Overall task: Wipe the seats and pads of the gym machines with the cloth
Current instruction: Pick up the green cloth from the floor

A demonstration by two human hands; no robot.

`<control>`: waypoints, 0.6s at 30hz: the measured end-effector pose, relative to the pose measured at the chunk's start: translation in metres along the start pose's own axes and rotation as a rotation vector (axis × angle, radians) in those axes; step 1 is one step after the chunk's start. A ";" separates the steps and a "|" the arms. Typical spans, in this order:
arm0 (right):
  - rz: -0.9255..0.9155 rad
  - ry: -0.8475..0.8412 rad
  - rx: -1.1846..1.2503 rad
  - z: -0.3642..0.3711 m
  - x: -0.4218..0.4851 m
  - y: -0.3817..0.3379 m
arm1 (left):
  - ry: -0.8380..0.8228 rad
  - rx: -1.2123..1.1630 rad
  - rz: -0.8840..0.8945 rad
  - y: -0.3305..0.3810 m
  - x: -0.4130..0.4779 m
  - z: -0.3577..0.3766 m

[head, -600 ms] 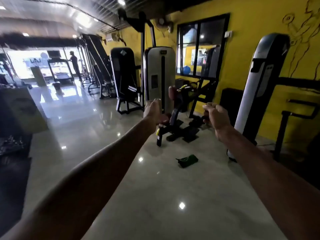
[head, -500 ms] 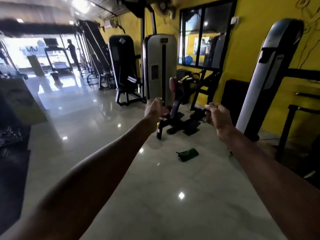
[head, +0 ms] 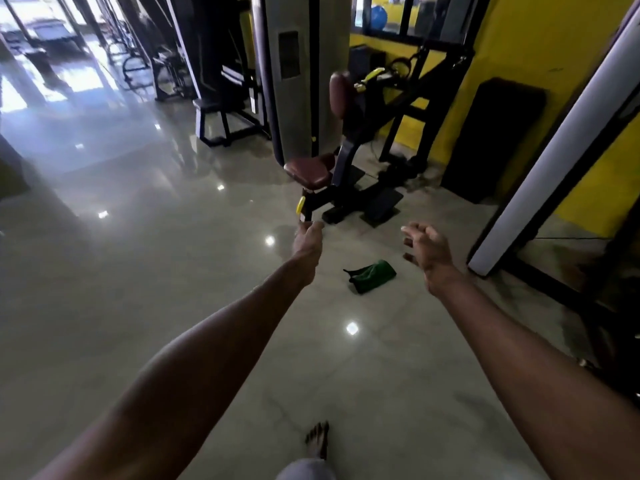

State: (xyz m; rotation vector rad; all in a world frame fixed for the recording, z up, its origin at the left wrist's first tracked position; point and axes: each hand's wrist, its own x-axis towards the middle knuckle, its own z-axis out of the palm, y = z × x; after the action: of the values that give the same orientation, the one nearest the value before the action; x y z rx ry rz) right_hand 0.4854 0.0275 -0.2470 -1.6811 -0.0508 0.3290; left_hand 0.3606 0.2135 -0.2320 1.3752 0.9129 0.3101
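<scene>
A gym room seen from above and behind two bare forearms stretched forward. The floor (head: 173, 271) is large polished tile, pale grey-green and glossy, mirroring ceiling lights as small white spots and daylight as a bright wash at far left. The wall (head: 540, 46) on the right is painted flat yellow, with a dark-framed window in which a blue ball (head: 378, 16) shows.

A crumpled green cloth (head: 370, 276) lies on the floor between the two hands and a little nearer than them, touched by neither. It looks soft and folded over itself, with a dark edge.

The left hand (head: 308, 239) reaches ahead, seen foreshortened from behind; its fingers lie close together and grip nothing. The right hand (head: 427, 245) hovers palm inward, fingers loosely curled and slightly apart, also empty.

Just beyond the hands stands a black metal machine with a padded maroon seat (head: 308, 169), rounded and smooth like vinyl, and an upright oval back pad (head: 339, 95) of the same colour. A small yellow handle (head: 300, 204) sits under the seat's front. Behind it rises a tall grey tower (head: 304, 81) with rounded edges.

A flat black rectangular pad (head: 491, 140) leans against the yellow wall. At far right a slanted pale grey column (head: 554, 150) with black trim meets the floor. More dark machine frames recede at upper left.

A bare foot (head: 317, 441) stands on the tile at the bottom edge.
</scene>
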 end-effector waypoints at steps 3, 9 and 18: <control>0.066 -0.001 -0.022 0.029 0.065 0.014 | -0.030 0.050 -0.054 0.001 0.079 0.023; 0.148 -0.018 -0.125 0.067 0.213 0.053 | -0.114 0.139 -0.172 0.000 0.228 0.090; 0.188 -0.143 -0.449 0.131 0.462 0.193 | -0.085 0.270 -0.348 -0.085 0.469 0.199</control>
State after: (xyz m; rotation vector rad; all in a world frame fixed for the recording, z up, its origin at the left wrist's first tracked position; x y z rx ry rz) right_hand 0.8658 0.2293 -0.5345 -2.1103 -0.0773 0.6148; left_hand 0.7726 0.3721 -0.4998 1.4305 1.1314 -0.1412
